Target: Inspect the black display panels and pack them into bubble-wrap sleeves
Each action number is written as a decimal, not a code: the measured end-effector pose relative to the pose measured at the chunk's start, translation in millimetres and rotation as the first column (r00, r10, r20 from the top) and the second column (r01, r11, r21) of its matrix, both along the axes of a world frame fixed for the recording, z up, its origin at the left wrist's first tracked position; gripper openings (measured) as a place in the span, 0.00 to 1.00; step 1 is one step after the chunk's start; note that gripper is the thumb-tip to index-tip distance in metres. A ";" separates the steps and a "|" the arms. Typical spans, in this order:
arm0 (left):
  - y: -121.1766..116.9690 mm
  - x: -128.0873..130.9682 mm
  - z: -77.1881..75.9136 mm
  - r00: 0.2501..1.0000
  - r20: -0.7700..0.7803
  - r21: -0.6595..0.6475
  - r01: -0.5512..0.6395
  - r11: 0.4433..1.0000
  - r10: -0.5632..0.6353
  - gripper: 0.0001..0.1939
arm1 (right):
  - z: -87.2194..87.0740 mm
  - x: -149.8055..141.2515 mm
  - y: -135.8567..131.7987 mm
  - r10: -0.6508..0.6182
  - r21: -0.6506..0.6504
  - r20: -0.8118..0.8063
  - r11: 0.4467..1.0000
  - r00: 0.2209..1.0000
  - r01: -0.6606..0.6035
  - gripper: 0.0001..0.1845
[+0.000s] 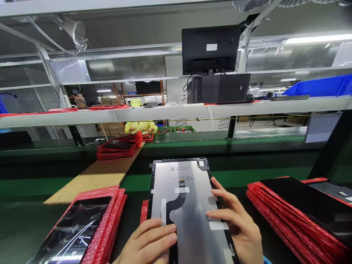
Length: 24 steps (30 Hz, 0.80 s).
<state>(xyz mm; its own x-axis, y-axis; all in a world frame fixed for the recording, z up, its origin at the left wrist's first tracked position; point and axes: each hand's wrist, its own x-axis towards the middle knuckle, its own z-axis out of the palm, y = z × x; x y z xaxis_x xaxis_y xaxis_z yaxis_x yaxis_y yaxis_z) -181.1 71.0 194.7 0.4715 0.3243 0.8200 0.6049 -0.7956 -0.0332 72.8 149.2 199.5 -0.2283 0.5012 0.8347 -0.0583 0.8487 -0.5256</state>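
Note:
A tablet screen panel [189, 205] with a bare silver back, black frame, dark ribbon cable and strips of white tape is tilted up in front of me. My left hand [151, 238] grips its lower left side, fingers lying over the back near the cable. My right hand [236, 220] holds the right edge, with fingertips on the silver back by a tape strip. A bit of red bubble wrap [144, 212] shows behind the panel's left edge. The panel's bottom end is cut off by the frame.
Left, a glossy black screen [77, 223] lies on red bubble-wrap sleeves [119, 205]. Another stack of sleeves [291, 216] with dark screens stands right. A wooden board [93, 176] bears more red sleeves [121, 146]. A shelf beam [176, 113] crosses ahead; a person in yellow [140, 126] works beyond.

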 end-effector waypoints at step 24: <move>18.1 -26.2 -107.1 0.355 0.496 -0.817 0.500 0.287 0.792 0.20 | -126.2 17.8 95.2 -0.262 0.047 0.737 0.939 0.623 0.340 0.41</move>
<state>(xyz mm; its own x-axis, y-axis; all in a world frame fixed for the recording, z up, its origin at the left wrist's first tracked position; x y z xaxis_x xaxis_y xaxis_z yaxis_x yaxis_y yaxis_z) -207.3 89.1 87.6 -0.3178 0.9081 -0.2726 -0.1569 0.2332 0.9597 90.6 244.5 73.3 -0.5600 0.7157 0.4174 0.6228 0.6959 -0.3576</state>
